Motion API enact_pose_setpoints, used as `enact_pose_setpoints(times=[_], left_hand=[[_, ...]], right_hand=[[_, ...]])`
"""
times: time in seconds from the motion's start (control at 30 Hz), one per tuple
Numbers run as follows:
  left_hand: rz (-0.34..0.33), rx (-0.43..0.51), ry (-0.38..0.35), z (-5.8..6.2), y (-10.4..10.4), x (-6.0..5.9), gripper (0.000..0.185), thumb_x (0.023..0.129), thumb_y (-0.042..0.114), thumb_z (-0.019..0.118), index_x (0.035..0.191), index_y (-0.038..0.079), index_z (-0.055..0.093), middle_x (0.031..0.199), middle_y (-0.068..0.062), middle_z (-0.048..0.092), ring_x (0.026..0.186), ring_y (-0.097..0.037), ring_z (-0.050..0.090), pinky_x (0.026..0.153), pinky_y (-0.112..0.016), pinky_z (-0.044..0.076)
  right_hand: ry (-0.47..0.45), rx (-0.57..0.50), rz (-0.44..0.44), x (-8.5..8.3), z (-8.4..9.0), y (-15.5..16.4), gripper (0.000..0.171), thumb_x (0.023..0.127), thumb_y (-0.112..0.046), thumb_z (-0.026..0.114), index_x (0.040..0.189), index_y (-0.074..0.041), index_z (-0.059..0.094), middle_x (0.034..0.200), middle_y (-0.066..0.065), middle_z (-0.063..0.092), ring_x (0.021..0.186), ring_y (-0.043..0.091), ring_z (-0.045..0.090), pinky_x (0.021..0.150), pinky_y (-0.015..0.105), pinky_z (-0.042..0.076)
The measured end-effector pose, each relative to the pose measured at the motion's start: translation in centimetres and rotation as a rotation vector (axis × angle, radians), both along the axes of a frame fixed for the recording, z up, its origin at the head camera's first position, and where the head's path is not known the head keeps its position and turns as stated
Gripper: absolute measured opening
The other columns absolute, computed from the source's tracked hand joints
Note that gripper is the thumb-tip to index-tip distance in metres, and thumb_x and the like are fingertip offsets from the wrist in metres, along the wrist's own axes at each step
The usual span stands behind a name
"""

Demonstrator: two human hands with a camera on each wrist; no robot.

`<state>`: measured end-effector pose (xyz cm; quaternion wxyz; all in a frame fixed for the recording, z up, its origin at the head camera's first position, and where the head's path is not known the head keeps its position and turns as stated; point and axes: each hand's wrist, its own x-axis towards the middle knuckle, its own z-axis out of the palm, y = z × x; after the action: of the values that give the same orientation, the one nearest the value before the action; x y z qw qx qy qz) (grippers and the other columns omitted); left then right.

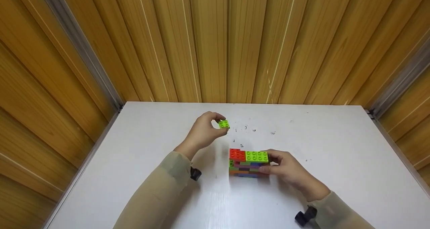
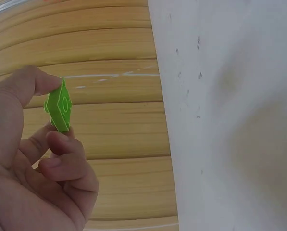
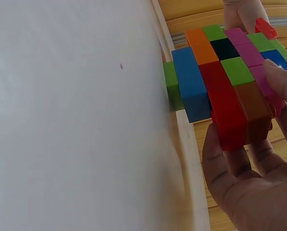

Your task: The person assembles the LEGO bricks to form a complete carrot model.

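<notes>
Between the thumb and fingertips of my left hand (image 1: 203, 132) is a small lime-green toy brick (image 1: 223, 124) with studs on top. It is held up beyond the stack, and its hollow underside shows in the left wrist view, where the brick (image 2: 61, 108) stands on edge. My right hand (image 1: 291, 172) grips the right end of a multicoloured brick stack (image 1: 248, 168), thumb on the near side and fingers round the far side. Red and lime-green bricks top it. In the right wrist view, blue, orange, red, brown and magenta layers of the stack (image 3: 225, 110) show.
The stack is on a white table (image 1: 161, 121), with small dark marks (image 1: 254, 130) scattered beyond it. Wood-patterned panels (image 1: 208, 47) rise behind the table and at both sides. A black device (image 1: 195, 173) sits at my left wrist, another black device (image 1: 305, 216) at my right.
</notes>
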<state>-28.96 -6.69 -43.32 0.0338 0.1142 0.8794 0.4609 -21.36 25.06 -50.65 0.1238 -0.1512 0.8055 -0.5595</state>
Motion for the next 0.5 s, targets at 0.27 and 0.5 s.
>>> enact_pose_setpoints(times=[0.27, 0.5], left_hand=[[-0.105, 0.028, 0.037, 1.2, 1.8, 2.2, 0.033, 0.1, 0.03, 0.084, 0.129, 0.016, 0.077, 0.128, -0.002, 0.069, 0.101, -0.021, 0.059, 0.086, -0.037, 0.054], [-0.183, 0.02, 0.054, 2.3, 3.9, 3.8, 0.032, 0.099, 0.032, 0.086, 0.127, 0.02, 0.079, 0.123, 0.004, 0.069, 0.103, -0.018, 0.058, 0.093, -0.036, 0.053]], right_hand=[[-0.006, 0.007, -0.011, 0.0, 0.0, -0.1, 0.049, 0.096, -0.015, 0.088, 0.141, -0.001, 0.075, 0.138, 0.018, 0.079, 0.122, 0.025, 0.069, 0.106, 0.028, 0.054], [0.011, -0.011, 0.002, 0.2, 0.2, -0.1, 0.046, 0.097, -0.013, 0.087, 0.14, 0.0, 0.075, 0.131, 0.009, 0.082, 0.115, 0.014, 0.073, 0.101, 0.025, 0.058]])
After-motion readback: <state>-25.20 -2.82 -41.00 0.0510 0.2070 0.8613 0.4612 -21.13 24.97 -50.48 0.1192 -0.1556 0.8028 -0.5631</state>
